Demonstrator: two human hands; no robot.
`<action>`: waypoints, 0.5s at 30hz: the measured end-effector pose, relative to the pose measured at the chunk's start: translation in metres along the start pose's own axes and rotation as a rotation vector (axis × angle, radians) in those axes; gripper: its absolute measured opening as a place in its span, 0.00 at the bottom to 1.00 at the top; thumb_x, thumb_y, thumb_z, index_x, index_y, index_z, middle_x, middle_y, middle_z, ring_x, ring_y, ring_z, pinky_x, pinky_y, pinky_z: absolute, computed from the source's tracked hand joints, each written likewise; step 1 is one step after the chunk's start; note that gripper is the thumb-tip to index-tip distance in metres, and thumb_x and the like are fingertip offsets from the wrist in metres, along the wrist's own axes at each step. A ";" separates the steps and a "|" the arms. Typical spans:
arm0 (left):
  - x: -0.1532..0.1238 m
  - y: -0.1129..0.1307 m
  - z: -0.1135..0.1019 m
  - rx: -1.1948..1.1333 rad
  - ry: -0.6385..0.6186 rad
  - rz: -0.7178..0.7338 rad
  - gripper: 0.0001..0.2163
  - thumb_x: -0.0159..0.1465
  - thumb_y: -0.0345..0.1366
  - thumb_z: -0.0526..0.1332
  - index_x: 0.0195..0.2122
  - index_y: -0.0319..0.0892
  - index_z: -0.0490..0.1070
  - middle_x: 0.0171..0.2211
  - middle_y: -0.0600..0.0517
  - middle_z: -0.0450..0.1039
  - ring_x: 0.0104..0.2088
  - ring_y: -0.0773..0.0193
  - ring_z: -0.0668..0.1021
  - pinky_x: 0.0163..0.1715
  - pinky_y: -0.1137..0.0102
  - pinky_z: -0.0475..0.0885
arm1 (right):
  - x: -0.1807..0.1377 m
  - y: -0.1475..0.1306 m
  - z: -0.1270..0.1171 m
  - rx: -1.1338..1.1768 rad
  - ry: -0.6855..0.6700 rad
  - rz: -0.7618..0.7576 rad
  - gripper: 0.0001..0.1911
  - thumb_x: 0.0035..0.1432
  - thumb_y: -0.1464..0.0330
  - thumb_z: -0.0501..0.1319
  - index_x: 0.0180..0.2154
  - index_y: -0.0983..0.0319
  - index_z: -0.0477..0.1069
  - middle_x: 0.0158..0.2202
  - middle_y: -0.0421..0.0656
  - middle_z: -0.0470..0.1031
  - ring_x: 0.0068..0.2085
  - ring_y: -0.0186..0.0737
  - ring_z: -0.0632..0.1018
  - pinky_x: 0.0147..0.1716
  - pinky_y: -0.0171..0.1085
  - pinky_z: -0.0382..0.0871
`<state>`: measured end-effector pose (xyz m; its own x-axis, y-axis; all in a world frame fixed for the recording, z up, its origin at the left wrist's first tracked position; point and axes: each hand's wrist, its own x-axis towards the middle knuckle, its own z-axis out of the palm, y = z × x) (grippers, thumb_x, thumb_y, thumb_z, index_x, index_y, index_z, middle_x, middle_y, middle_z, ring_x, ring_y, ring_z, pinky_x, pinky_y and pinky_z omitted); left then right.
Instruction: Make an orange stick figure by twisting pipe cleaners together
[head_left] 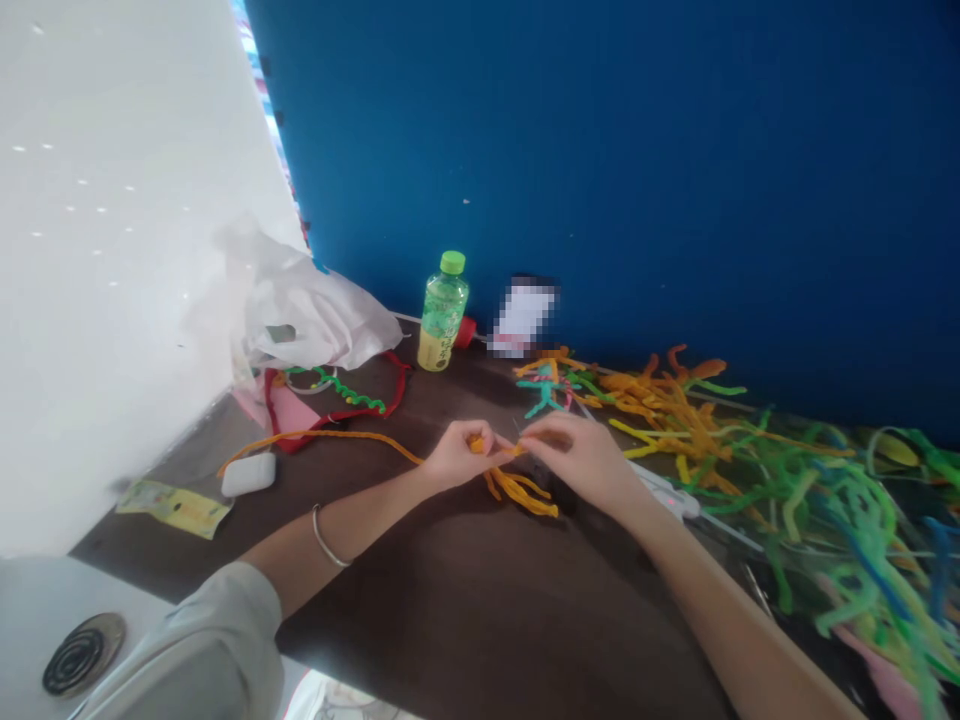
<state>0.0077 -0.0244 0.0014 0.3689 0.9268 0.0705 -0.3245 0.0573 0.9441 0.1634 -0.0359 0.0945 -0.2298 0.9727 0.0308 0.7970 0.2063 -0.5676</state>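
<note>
Both hands meet over the middle of the dark table. My left hand, a bangle on its wrist, is closed around an orange pipe cleaner piece whose several loose strands hang out below toward the right. At its tip, my right hand pinches the same orange piece, thumb and forefinger together. What exactly lies between the fingertips is small and partly hidden. A long orange pipe cleaner runs leftward along the table from behind my left wrist. Just beyond my right hand lies a small turquoise pipe cleaner figure.
A green-capped drink bottle stands at the back, beside a propped phone. Orange pipe cleaners and green ones heap on the right. Leftward are a white plastic bag, a white earphone case and a yellow wrapper.
</note>
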 end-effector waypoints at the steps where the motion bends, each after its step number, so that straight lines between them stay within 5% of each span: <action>1: -0.001 0.001 0.000 0.006 -0.022 -0.006 0.18 0.46 0.38 0.66 0.17 0.38 0.54 0.30 0.46 0.75 0.30 0.66 0.76 0.32 0.71 0.70 | 0.002 -0.001 -0.002 0.091 -0.060 0.030 0.07 0.47 0.64 0.59 0.25 0.60 0.73 0.30 0.43 0.75 0.33 0.40 0.74 0.34 0.37 0.65; 5: -0.003 0.003 0.000 -0.018 -0.137 -0.038 0.19 0.44 0.37 0.68 0.16 0.38 0.55 0.28 0.47 0.75 0.28 0.68 0.76 0.30 0.72 0.70 | 0.006 0.000 -0.008 0.411 -0.278 0.201 0.09 0.42 0.62 0.62 0.24 0.62 0.72 0.23 0.41 0.72 0.26 0.35 0.71 0.25 0.33 0.63; 9: -0.003 0.003 0.000 -0.093 -0.154 -0.058 0.19 0.43 0.37 0.68 0.16 0.38 0.54 0.28 0.48 0.75 0.27 0.69 0.76 0.29 0.73 0.70 | 0.008 0.014 -0.002 0.755 -0.392 0.407 0.13 0.37 0.61 0.65 0.23 0.63 0.69 0.15 0.34 0.61 0.17 0.26 0.60 0.16 0.30 0.49; 15: -0.001 0.003 0.000 -0.141 -0.092 -0.097 0.20 0.42 0.35 0.69 0.16 0.38 0.53 0.29 0.47 0.75 0.27 0.69 0.76 0.28 0.73 0.70 | 0.005 0.033 0.019 0.809 -0.258 0.505 0.16 0.37 0.60 0.67 0.27 0.64 0.69 0.15 0.33 0.59 0.18 0.25 0.58 0.16 0.29 0.45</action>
<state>0.0064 -0.0253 0.0043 0.4806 0.8768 0.0165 -0.4002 0.2026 0.8938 0.1778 -0.0266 0.0605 -0.1592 0.8540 -0.4953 0.2353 -0.4544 -0.8592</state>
